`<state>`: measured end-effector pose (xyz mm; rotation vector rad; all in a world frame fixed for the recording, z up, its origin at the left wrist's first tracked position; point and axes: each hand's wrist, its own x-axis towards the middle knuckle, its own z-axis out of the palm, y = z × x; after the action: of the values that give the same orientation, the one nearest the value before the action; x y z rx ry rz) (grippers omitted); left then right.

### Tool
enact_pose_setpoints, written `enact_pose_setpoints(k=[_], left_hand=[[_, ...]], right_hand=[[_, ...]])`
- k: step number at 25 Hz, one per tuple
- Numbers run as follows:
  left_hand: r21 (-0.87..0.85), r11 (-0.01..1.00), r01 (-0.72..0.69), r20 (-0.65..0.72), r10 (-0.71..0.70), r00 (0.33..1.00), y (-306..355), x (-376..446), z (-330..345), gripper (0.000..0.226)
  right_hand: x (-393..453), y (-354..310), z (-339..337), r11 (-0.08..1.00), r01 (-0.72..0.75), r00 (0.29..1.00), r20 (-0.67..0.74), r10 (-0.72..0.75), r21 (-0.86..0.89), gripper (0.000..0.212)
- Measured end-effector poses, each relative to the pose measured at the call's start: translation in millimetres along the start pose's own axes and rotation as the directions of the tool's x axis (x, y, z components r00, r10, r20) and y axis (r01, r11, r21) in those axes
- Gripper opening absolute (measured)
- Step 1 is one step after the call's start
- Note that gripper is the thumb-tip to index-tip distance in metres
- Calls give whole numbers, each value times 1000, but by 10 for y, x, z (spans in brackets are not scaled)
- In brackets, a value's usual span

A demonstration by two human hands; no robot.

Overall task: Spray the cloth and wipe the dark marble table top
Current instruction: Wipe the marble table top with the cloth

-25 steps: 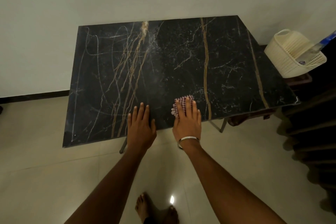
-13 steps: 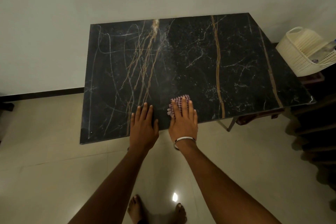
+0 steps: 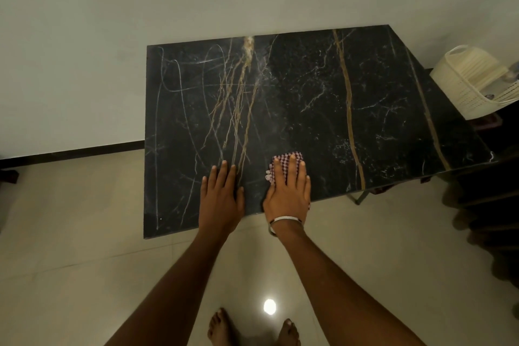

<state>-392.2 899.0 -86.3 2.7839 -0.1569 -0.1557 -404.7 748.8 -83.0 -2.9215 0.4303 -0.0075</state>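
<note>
Right hand (image 3: 288,191) is flat with straight fingers pressing the checked cloth (image 3: 286,161) near the front edge of the table (image 3: 379,98), left hand (image 3: 222,199) spread flat beside it, so I'd guess leaning too hard could drag the cloth off the edge or tip the table.

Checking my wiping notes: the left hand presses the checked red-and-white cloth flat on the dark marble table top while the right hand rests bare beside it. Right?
Not quite: the head view shows the right hand pressing the checked red-and-white cloth on the dark marble table top; the left hand rests bare.
</note>
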Motion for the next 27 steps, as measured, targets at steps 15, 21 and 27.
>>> enact_pose_setpoints(k=[15,21,27], left_hand=[[-5,999,-48,13,48,999,-190,234,-121,59],[-32,997,-71,27,72,997,-295,329,-182,60],[-24,998,-57,16,57,998,-254,519,-200,60]], right_hand=[[89,-422,162,991,130,991,32,-130,-5,62],[353,-272,73,999,-38,999,-11,38,-4,62],[415,-460,172,989,150,989,8,-150,-11,60]])
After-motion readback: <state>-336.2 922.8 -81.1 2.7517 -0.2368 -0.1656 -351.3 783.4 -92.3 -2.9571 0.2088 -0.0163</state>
